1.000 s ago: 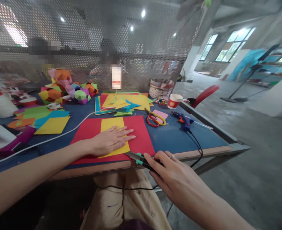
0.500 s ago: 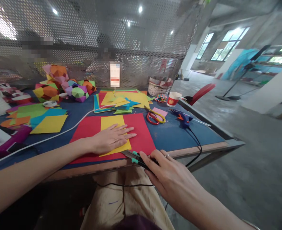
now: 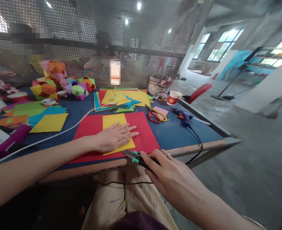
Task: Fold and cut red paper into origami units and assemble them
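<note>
Your left hand (image 3: 118, 136) lies flat, fingers spread, palm down across the yellow strip (image 3: 114, 120), fingertips reaching onto the red sheet (image 3: 142, 134); it grips nothing. Your right hand (image 3: 167, 172) is closed round the handle of a knife (image 3: 136, 158), over the table's (image 3: 203, 131) near edge. Blade points left, at the strip's near end; whether it touches the strip, you cannot tell from here.

Red sheet: along the near edge, left of the near right corner. Strip lies on it, far side to near side.

Around you: scissors (image 3: 154, 117), red and yellow handles, just past the sheet's far right corner, partly over a pink square (image 3: 160, 110). Right of these, toward the right edge, a glue gun (image 3: 186, 118); its black cord (image 3: 198, 139) drops over the near edge, to the right of your knife hand. Beyond the sheet, a stack of coloured paper (image 3: 142, 98) with loose offcuts on top. A white cable (image 3: 76, 127) runs from the table's left to that stack, passing close by the sheet's far left corner and beyond your left forearm.

Toward the far edge: paper cup (image 3: 174, 97) by the right edge, beads (image 3: 161, 96), basket (image 3: 159, 86), lit phone (image 3: 115, 73) before the mesh (image 3: 136, 41), paper balls (image 3: 77, 91) farther left. Loose coloured squares (image 3: 50, 122) occupy the left side.
</note>
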